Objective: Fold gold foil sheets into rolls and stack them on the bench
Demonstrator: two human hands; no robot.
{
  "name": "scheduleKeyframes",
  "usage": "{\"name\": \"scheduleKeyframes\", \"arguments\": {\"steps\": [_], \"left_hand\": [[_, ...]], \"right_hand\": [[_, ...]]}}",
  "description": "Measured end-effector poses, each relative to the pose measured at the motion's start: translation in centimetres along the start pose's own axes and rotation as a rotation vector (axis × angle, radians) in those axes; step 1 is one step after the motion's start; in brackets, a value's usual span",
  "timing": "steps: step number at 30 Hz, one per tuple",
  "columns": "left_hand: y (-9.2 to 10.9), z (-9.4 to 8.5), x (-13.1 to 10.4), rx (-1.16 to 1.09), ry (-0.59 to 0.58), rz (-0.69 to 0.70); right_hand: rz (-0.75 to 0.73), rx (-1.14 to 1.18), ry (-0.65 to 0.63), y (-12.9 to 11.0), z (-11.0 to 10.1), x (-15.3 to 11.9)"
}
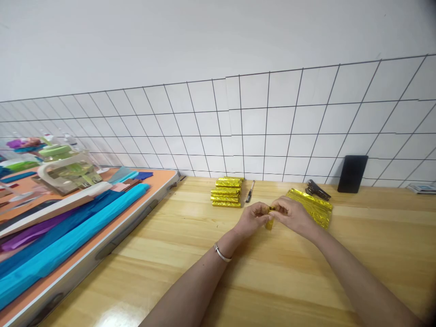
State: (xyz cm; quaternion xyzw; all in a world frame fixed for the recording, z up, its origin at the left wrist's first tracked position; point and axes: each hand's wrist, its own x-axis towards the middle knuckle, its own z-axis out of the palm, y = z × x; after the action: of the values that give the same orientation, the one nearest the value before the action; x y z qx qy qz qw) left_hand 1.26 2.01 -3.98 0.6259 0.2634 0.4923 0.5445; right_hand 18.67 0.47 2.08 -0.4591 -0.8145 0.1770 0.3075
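Between my two hands is a small strip of gold foil, its lower end hanging below the fingers. My left hand pinches it from the left, and my right hand pinches it from the right; the fingertips nearly meet and hide the upper part. Behind my right hand lies a flat stack of gold foil sheets, partly covered by that hand. A pile of rolled or folded gold foil pieces sits to the left, beside a pen.
A black clip lies behind the foil sheets. A dark phone-like slab leans on the tiled wall. On the left, an orange-topped board carries long coloured paper rolls and a green-lidded jug.
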Motion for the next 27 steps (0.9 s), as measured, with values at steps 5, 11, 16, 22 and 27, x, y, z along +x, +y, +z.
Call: {"name": "scheduleKeyframes", "arguments": {"steps": [5, 11, 16, 22, 27], "left_hand": [[-0.5, -0.1, 0.1, 0.009, 0.006, 0.000], [-0.8, -0.5, 0.3, 0.047, 0.107, 0.015], [-0.9, -1.2, 0.7, 0.037, 0.181, 0.012], [-0.9, -1.1, 0.7, -0.006, 0.161, 0.004], [-0.6, -0.7, 0.5, -0.032, 0.103, -0.010]], "right_hand": [[0.001, 0.025, -0.002, 0.0, 0.1, 0.0], [0.056, 0.195, 0.014, 0.9, 1.5, -0.2], [0.097, 0.214, -0.061, 3.4, 4.4, -0.6], [0.057, 0.072, -0.079, 4.6, 6.0, -0.7], [0.061, 0.024, -0.066, 4.6, 6.0, -0.7]]}}
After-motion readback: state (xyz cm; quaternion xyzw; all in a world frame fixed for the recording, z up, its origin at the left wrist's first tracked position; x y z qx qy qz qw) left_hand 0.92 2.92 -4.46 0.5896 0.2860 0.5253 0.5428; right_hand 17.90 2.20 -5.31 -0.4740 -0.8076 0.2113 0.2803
